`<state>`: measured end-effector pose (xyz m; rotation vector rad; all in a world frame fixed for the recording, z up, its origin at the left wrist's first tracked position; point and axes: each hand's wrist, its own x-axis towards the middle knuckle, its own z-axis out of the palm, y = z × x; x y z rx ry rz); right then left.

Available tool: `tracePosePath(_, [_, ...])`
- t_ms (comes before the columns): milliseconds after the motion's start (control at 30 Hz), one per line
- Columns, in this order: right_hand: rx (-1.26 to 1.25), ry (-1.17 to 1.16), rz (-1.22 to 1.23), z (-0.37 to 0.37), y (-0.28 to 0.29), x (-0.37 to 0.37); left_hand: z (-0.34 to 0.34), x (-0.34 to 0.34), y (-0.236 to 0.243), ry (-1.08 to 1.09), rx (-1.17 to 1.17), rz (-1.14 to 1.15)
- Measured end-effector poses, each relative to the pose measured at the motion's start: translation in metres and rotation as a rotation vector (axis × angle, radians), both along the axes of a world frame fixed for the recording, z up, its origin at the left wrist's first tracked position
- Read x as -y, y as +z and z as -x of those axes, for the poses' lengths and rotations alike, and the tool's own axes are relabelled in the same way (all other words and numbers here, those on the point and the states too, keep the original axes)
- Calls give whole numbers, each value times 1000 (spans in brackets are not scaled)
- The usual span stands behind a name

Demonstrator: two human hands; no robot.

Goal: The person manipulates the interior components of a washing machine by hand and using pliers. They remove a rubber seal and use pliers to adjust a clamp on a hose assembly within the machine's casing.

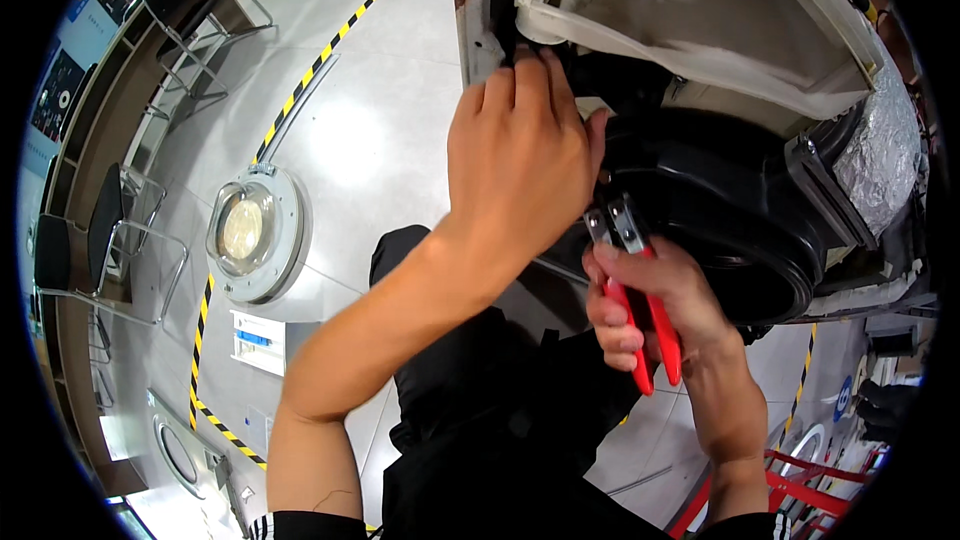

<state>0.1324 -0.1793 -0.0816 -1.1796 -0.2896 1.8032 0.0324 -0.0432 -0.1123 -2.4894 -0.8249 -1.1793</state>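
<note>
Red-handled pliers (666, 338) are gripped in my right hand (695, 305), with the metal jaws pointing up toward the machine. My left hand (520, 145) reaches into the opened washing machine, below a pale plastic housing (825, 95). Its thumb stands apart from the stretched fingers, whose tips are partly hidden in the dark gap. Just right of the left hand sits the round black rubber door seal (690, 155), close beyond the plier jaws. What the left fingertips touch cannot be made out.
A round glass washer door (285, 255) lies on the tiled floor at left, near a white drawer part (262, 342). A front panel (178, 455) lies lower left. Chairs (125, 215) stand by a desk. Silver foil (882, 150) covers the machine's right side; red metal framing (800, 488) is lower right.
</note>
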Motion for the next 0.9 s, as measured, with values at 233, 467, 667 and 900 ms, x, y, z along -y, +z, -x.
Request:
tracePosePath(233, [-46,-12,-58,2,-8,-2,-2,2,-1,-42,79,73])
tracePosePath(467, [-6,-33,-79,7,-15,-3,5,1,-7,-42,68,42])
tracePosePath(667, [-37,-64,-131,10,-27,-7,4,-1,0,9,-120,191])
tracePosePath(900, [-28,-43,-71,5,-19,-13,2,-6,8,26,-179,243])
